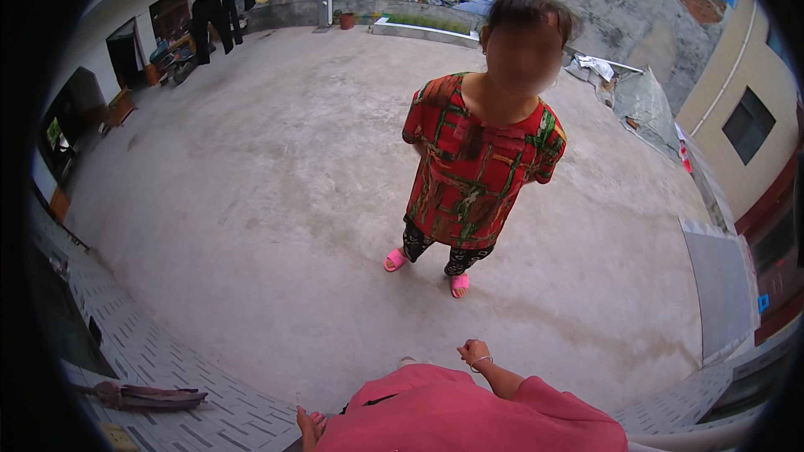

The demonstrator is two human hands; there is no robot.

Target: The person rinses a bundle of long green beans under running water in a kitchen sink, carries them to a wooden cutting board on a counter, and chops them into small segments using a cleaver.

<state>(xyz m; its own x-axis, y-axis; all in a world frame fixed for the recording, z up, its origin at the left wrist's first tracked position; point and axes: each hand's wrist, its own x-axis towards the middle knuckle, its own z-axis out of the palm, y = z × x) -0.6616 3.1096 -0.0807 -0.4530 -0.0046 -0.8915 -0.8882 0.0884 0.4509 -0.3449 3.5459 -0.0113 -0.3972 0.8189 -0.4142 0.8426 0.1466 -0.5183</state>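
Note:
My left hand [311, 425] hangs at the lower edge of the view, beside my pink top [477, 417]. Its thumb and fingers are apart, and I see no clear object in it. Just above the thumb is a faint pale streak, too small to identify. In front of my body, my right hand [475, 352] has its fingers curled in, with nothing visible in them. A bracelet [482, 362] circles that wrist. Facing me on the concrete yard [264, 213] stands a person in a red patterned top [480, 169] and pink slippers [460, 285], both hands hidden behind the back.
A folded umbrella [154, 397] is at the tiled wall [188, 420] on my left. Laundry [213, 22] hangs at the far left, near a motorbike [179, 63]. A grey ramp [719, 289] lies at right. Sheeting [647, 107] covers a pile along the back right wall.

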